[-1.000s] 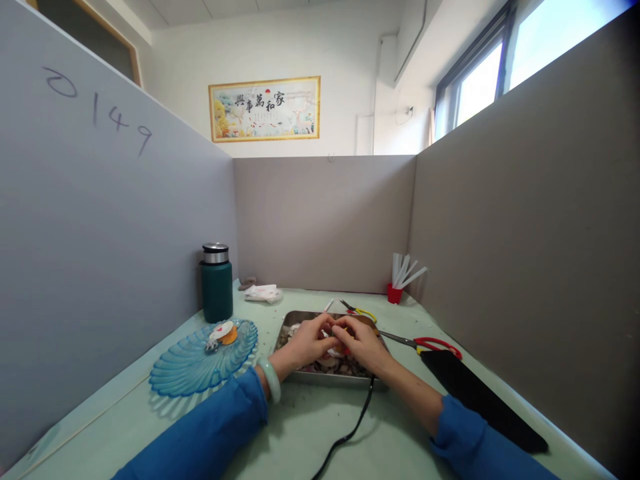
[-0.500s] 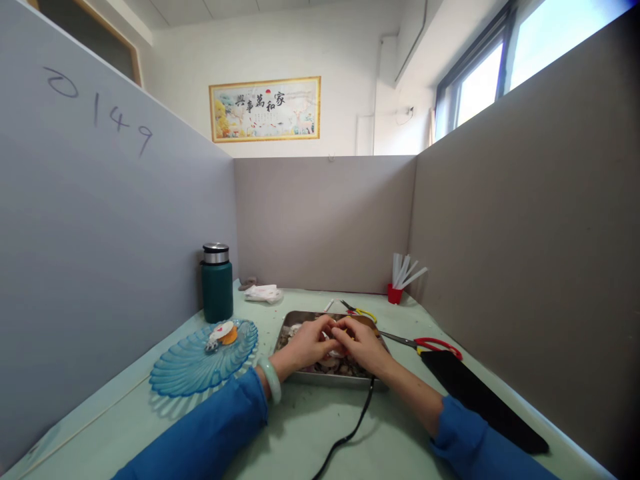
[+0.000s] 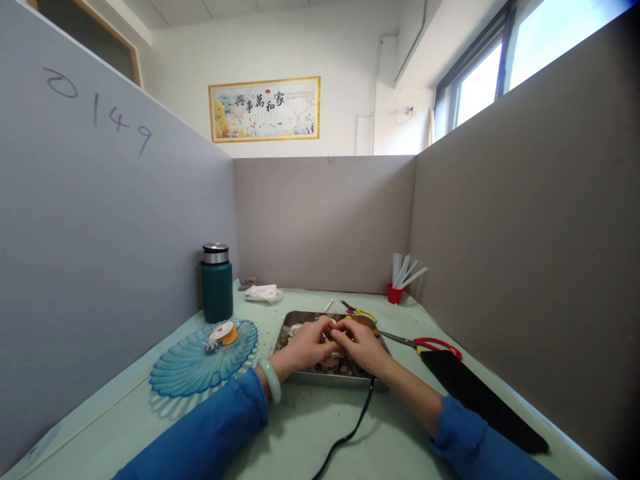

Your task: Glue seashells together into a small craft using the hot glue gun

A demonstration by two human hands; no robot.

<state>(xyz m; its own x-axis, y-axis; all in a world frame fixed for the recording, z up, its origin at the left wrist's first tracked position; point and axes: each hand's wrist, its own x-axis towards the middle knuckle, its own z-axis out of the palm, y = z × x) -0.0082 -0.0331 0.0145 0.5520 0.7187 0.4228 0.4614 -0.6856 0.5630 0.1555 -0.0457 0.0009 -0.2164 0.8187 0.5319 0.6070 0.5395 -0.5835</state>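
Above a shallow metal tray [image 3: 327, 381], my left hand [image 3: 310, 342] and my right hand [image 3: 364, 345] meet at the fingertips. Both are closed in a pinch, and whatever lies between the fingers is too small and hidden to name. Shell-like and pebble-like pieces [image 3: 330, 365] fill the tray beneath them. A pale green bangle [image 3: 271, 380] circles my left wrist. To the left, a blue scalloped glass plate [image 3: 187, 363] carries a small white round piece [image 3: 221, 330] with a red mark and an orange piece [image 3: 230, 336].
A green bottle [image 3: 217, 290] stands behind the plate. Red-handled scissors [image 3: 437, 345] and a black strip [image 3: 480, 397] lie right of the tray, with yellow-handled pliers [image 3: 367, 313] behind. White sticks fill a red cup [image 3: 395, 294]. A black cable [image 3: 350, 433] runs toward me. Partitions enclose the table.
Both hands stay over the tray with the fingertips together. Only slight finger movement shows; everything else keeps its place.
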